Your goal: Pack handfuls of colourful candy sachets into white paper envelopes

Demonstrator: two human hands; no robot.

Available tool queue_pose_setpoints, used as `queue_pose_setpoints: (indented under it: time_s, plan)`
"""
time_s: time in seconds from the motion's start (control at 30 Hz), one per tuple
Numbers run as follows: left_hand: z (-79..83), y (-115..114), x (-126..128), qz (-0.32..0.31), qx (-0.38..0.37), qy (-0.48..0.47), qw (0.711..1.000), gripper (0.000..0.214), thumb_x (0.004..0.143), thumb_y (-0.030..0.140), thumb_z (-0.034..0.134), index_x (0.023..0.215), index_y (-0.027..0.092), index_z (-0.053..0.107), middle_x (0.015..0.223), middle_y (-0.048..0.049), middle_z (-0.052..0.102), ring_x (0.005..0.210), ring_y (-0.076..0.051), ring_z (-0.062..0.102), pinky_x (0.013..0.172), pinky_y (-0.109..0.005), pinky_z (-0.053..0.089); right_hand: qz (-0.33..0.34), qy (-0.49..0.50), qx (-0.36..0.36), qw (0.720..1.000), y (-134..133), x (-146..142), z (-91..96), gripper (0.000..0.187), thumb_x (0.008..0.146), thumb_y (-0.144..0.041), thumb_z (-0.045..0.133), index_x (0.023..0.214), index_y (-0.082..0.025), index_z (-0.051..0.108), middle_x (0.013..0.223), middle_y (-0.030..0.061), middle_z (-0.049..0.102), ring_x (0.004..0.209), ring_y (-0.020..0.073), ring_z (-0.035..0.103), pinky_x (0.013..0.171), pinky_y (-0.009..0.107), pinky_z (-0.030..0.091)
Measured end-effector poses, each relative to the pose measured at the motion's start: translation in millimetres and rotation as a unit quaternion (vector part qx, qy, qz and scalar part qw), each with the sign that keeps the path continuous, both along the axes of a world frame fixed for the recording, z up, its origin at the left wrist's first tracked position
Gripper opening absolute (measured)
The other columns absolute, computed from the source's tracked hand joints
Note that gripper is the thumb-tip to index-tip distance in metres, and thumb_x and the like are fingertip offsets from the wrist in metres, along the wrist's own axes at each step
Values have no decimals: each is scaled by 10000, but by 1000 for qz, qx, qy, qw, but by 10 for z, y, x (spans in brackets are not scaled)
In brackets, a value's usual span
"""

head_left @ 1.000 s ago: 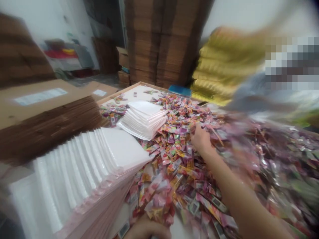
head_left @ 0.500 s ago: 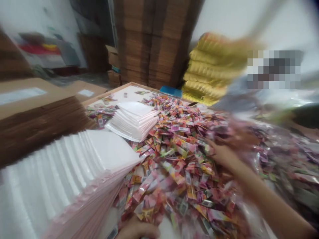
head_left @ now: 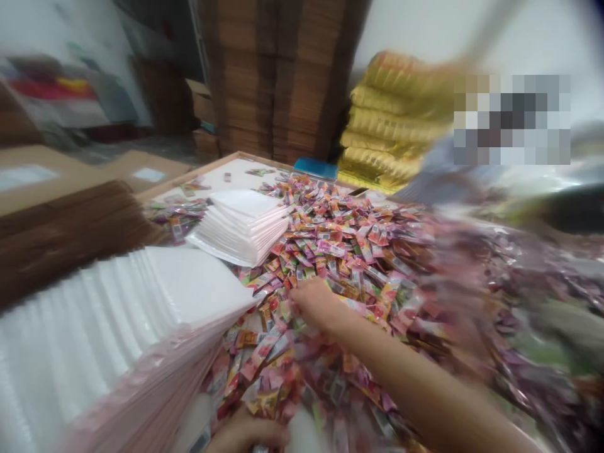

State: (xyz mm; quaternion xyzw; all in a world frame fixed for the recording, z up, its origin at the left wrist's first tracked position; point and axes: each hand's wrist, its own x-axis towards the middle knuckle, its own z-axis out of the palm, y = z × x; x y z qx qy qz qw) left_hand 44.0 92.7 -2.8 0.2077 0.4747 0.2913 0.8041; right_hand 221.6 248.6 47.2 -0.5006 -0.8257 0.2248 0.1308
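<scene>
Whether the right hand [head_left: 310, 302] or left hand [head_left: 250, 434] is clamped on any of the sachets [head_left: 330, 248] heaped across the surface [head_left: 236, 165] cannot be told, but the near-left white mailers [head_left: 198, 286] could be toppled by a leftward sweep.

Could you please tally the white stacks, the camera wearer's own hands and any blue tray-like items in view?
White stacks: 2
Wearer's hands: 2
Blue tray-like item: 1
Total: 5, leaving out the heaped packets, too overlapped to count

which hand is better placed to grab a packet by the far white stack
Probably the right hand: it is among the packets, nearer the far white stack, while the left hand sits low at the bottom edge.
</scene>
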Motion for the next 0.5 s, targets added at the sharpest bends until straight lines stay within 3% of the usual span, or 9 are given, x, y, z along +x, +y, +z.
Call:
queue_pose_setpoints:
  time_s: [0.1,0.17,0.27,0.37,0.5]
  plan:
    - [14,5,-16,-2,7,8,1000,191,455,152,788,580,203,653,594,-43,648,638,-265,627,567,-342,492,-13,39,-20,999,90,-130,-101,111,683,-146,661,597,-159,593,747,52,646,800,184,585,773,277,406]
    - [10,11,-29,0,0,3,1000,215,442,143,805,575,201,647,607,-42,647,632,-258,622,565,-340,491,-30,72,-33,996,199,87,4,65,767,-225,604,742,-166,613,780,28,640,743,158,577,694,249,423]
    - [-7,17,-48,7,-11,-11,1000,253,419,119,826,599,195,666,608,-41,640,590,-240,608,546,-334,483,-73,95,-21,992,337,475,245,182,861,-303,477,950,-171,566,790,-3,612,661,134,537,615,227,404]
    - [-18,12,-60,-3,-15,-23,1000,256,410,115,838,589,189,671,600,-54,641,586,-246,616,530,-327,480,-42,-29,42,998,324,595,313,166,785,-199,541,948,-174,559,799,3,607,703,147,536,645,231,363]
    - [-3,-7,-79,3,-11,-34,999,240,419,166,843,556,204,650,573,-47,635,572,-250,618,518,-333,489,67,-227,53,970,218,401,68,234,682,-86,588,882,-201,625,913,36,661,904,180,582,787,257,341]
